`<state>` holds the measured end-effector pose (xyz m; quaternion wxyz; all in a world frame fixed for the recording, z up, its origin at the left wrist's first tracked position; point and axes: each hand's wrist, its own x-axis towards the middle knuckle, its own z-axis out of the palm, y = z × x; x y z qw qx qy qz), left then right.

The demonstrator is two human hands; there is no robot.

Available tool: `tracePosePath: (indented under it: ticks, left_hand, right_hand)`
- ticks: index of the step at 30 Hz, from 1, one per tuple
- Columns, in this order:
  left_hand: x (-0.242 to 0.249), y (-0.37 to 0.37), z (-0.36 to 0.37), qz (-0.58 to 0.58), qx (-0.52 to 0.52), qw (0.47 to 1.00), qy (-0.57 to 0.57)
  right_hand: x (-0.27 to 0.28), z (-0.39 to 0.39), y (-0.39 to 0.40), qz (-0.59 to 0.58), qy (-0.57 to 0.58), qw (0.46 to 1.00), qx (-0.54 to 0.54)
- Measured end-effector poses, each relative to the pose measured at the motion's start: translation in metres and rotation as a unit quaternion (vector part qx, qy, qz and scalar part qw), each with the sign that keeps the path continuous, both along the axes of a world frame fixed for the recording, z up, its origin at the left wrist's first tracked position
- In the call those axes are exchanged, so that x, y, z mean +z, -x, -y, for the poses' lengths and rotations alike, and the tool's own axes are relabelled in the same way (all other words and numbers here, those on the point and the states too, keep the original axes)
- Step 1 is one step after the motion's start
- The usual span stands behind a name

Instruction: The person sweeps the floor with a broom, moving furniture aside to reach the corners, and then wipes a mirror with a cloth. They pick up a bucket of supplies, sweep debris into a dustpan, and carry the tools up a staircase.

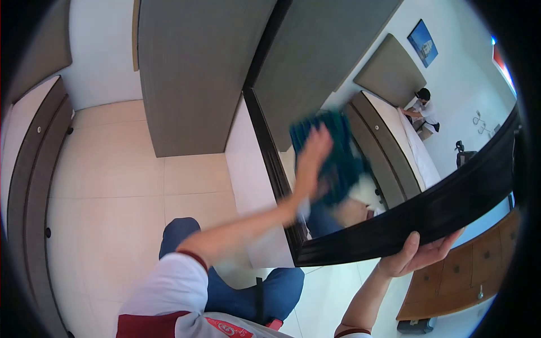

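A large mirror (352,160) in a black frame (366,239) stands before me and reflects the room. My left hand (313,158), blurred by motion, is on a dark green-blue cloth (338,169) at the glass. Parts of the cloth and their reflection blend, so the exact grip is unclear. Lower right, my right hand (422,254) holds the bottom edge of the frame, its thumb on the near face and the fingers along the underside.
A bed (42,129) stands at the left on pale floor tiles (112,225). Behind is a grey panel (191,79). A wooden cabinet (462,276) is lower right. The mirror reflects a person (425,112) beside a bed.
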<state>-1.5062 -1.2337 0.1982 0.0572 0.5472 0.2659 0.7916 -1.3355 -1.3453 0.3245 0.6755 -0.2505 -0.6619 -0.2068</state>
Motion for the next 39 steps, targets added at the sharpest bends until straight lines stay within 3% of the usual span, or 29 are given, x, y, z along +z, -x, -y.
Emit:
tracePosePath:
  ticks: [1,3,6,8,11,12,13,14,15,16,17,18,19,20,21,22,24,26,29,34,36,38,39]
  left_hand:
    - [-0.012,-0.022,0.047,-0.100,0.014,0.994,0.044]
    - [-0.023,-0.042,0.082,-0.117,-0.048,0.991,0.041]
    - [-0.012,-0.018,0.047,-0.124,-0.132,0.979,0.092]
    - [0.002,0.023,-0.012,-0.094,-0.004,0.994,0.064]
    - [0.004,0.090,-0.126,0.062,0.031,0.996,0.056]
    - [0.004,0.115,-0.163,0.088,0.059,0.993,0.057]
    - [0.004,0.133,-0.178,0.146,-0.061,0.987,0.014]
    - [-0.029,0.182,-0.244,0.315,-0.417,0.852,-0.017]
    - [-0.036,0.192,-0.267,0.312,-0.306,0.899,0.009]
    - [-0.041,0.200,-0.288,0.309,-0.189,0.931,0.049]
    - [-0.050,0.200,-0.293,0.302,-0.276,0.912,-0.015]
    - [-0.046,0.187,-0.274,0.330,-0.364,0.867,-0.082]
    - [-0.040,0.174,-0.253,0.354,-0.450,0.808,-0.143]
    - [-0.038,0.128,-0.201,0.413,-0.530,0.713,-0.201]
    - [-0.057,0.094,-0.153,0.278,-0.299,0.910,-0.077]
    - [-0.075,0.060,-0.105,0.134,-0.018,0.989,0.064]
    - [-0.103,0.010,-0.014,-0.071,0.057,0.989,0.113]
    - [-0.097,-0.027,0.058,-0.064,-0.036,0.986,0.152]
    - [-0.082,-0.014,0.045,-0.041,-0.066,0.975,0.207]
    - [-0.061,0.067,-0.080,0.043,-0.020,0.987,0.150]
    - [-0.049,0.108,-0.129,0.125,-0.103,0.970,0.180]
    - [-0.031,0.156,-0.168,0.171,-0.083,0.933,0.307]
    - [-0.036,0.168,-0.192,0.201,-0.167,0.941,0.213]
  right_hand:
    - [0.001,0.002,0.001,-0.014,0.006,1.000,0.007]
    - [0.002,0.004,-0.003,-0.014,0.008,1.000,-0.009]
    - [0.010,0.002,-0.017,-0.022,0.004,0.999,-0.043]
    - [0.008,0.003,-0.023,-0.019,0.012,0.991,-0.132]
    - [0.005,0.001,-0.021,-0.045,-0.001,0.987,-0.156]
    - [0.007,-0.003,-0.033,0.060,-0.074,0.968,-0.230]
    - [0.013,-0.007,-0.052,0.168,-0.145,0.929,-0.297]
    - [0.014,-0.005,-0.053,0.179,-0.148,0.925,-0.300]
    - [0.016,-0.003,-0.054,0.191,-0.152,0.921,-0.303]
    - [0.014,-0.004,-0.033,0.103,-0.093,0.959,-0.245]
    - [0.014,-0.005,-0.021,0.012,-0.034,0.982,-0.183]
    - [0.014,-0.008,-0.018,0.000,-0.033,0.984,-0.175]
    - [0.013,-0.010,-0.014,-0.012,-0.028,0.986,-0.167]
    - [0.011,-0.011,-0.012,-0.024,-0.020,0.987,-0.156]
    - [0.010,-0.011,-0.011,-0.027,-0.011,0.987,-0.160]
    - [0.010,-0.011,-0.010,-0.033,-0.004,0.986,-0.163]
    - [0.008,-0.010,-0.010,-0.037,0.003,0.985,-0.166]
    - [0.004,-0.010,-0.013,-0.032,-0.002,0.985,-0.168]
    - [0.002,-0.006,-0.022,0.010,-0.020,0.981,-0.194]
    - [0.000,-0.004,-0.027,0.005,-0.021,0.979,-0.203]
    - [0.002,-0.005,-0.027,0.003,-0.020,0.980,-0.198]
    - [0.004,-0.005,-0.025,0.003,-0.016,0.982,-0.190]
    - [0.006,-0.006,-0.023,0.002,-0.015,0.983,-0.183]
